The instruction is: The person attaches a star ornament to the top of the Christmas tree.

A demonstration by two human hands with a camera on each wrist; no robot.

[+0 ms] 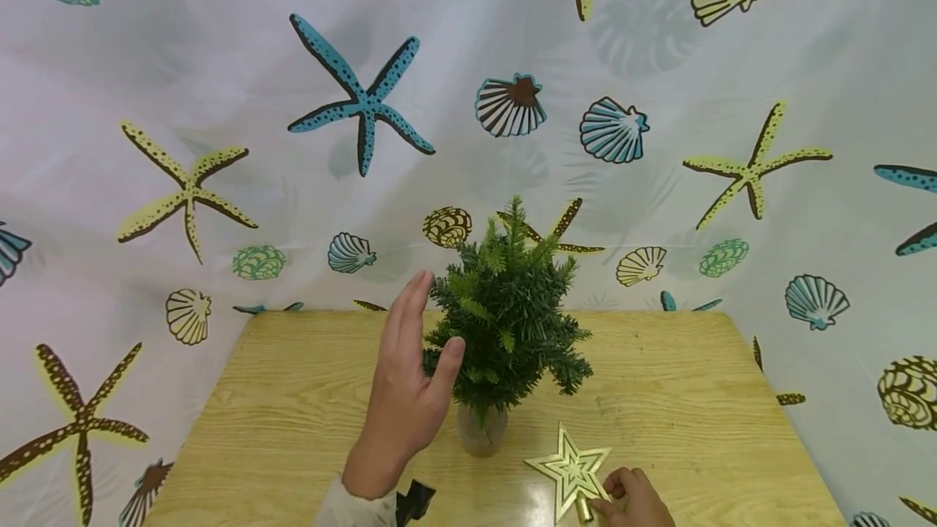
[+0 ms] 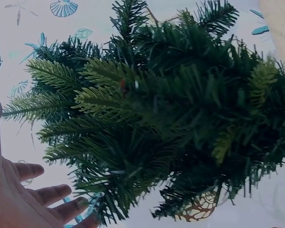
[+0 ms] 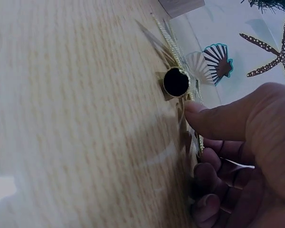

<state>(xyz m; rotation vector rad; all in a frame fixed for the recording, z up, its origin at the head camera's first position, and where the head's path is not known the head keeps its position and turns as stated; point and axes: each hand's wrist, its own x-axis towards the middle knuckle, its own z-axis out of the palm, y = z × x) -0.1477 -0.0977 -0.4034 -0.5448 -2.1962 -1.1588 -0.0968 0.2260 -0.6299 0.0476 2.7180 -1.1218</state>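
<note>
A small artificial Christmas tree (image 1: 505,307) stands upright in a pale round base (image 1: 481,431) on the table. Beside its left side I hold up my left hand (image 1: 410,389), fingers straight and thumb apart, with green branches (image 2: 147,104) filling most of the left wrist view. A gold star tree topper (image 1: 569,468) lies at the table's front, right of the base. My right hand (image 1: 635,498) pinches its lower right point between thumb and curled fingers. The round open end of the topper's tube (image 3: 176,82) faces the right wrist camera.
The light wooden table (image 1: 293,397) reaches back to a white cloth (image 1: 454,15) printed with starfish and shells, which also hangs at both sides. A black strap piece (image 1: 415,503) sits at my left wrist.
</note>
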